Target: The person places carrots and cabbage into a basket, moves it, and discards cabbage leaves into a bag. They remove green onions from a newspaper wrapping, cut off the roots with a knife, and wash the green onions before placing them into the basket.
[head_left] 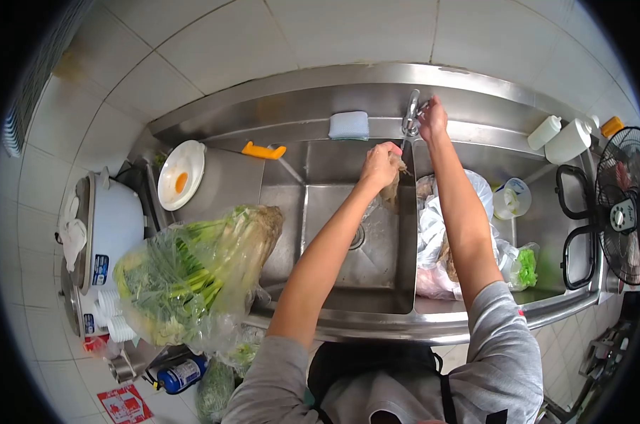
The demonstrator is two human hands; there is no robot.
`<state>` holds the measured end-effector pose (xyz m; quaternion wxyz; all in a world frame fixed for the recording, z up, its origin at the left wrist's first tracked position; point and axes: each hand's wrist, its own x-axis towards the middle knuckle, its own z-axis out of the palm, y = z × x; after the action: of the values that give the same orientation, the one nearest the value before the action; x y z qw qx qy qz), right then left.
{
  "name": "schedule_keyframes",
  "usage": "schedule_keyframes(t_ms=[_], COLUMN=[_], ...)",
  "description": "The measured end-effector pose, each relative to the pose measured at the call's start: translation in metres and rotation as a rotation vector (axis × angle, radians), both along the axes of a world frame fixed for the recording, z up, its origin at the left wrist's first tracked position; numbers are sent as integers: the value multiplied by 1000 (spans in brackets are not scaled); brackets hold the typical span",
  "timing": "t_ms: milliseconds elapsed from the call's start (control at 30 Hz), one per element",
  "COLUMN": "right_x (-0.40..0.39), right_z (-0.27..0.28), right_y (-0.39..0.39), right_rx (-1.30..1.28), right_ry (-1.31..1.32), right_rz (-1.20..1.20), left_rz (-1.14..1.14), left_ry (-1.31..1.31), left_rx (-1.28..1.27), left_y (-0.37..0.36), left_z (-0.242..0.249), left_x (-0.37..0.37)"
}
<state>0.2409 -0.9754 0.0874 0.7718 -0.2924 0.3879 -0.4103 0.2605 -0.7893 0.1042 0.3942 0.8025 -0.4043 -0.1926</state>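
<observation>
My left hand (381, 167) is closed around a limp brownish thing (391, 195) whose kind I cannot make out. It hangs over the left sink basin (327, 247), close to the divider, and part of it is hidden by my fingers. At the back ledge my right hand (434, 121) has its fingers closed at the handle of the metal tap (410, 116). Below my right forearm, white plastic bags (432, 226) lie in the right basin.
On the left stands a clear bag of leafy green vegetables (193, 275), beside a white plate (173, 159) and an orange-handled tool (263, 150). A pale cloth (349, 126) lies on the ledge. White bottles (569, 140) and a fan (621, 212) are at the right.
</observation>
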Motion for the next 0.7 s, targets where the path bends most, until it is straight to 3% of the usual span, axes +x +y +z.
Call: schedule_keyframes(t_ms=[100,133,200,267,333,400,467,533,600,667,700], right_x=[-27,-37,-47,-49,-46,-36,-36,-48,-52,-53,-61], right_z=[9,-6,-38,-64,-75,-86,-93,-82,-91,-94,-106], right_y=[54,86,147,191,205,222,256,283,284,289,275], right_rx=[-131,-167,-235,134,372,378,-17,-191,-413,-280,21], right_ry=[104,76,10,-272,-517,-263,183,242,192,69,-82], right_rz=[-9,-50,-98,88,357,428,526,604,637,590,874], left_rz=[129,119,163,295,495,940,694,1205,1268,1134,1051], left_ry=[156,278,672,1021,938,1117,1693,905,1239,860,637], left_rx=[-138,-388,-588,-708,-680,-301,-839,-775,-653,-294,-138], left_y=[17,20,51,84,109,125,131,118,129,133,138], left_z=[11,-6,27,19,-36,-42,-142,-181,-147,-145,-141], left_x=[-6,-6,-24,-33,-38,-41,-28,-31,-38,-49,-53])
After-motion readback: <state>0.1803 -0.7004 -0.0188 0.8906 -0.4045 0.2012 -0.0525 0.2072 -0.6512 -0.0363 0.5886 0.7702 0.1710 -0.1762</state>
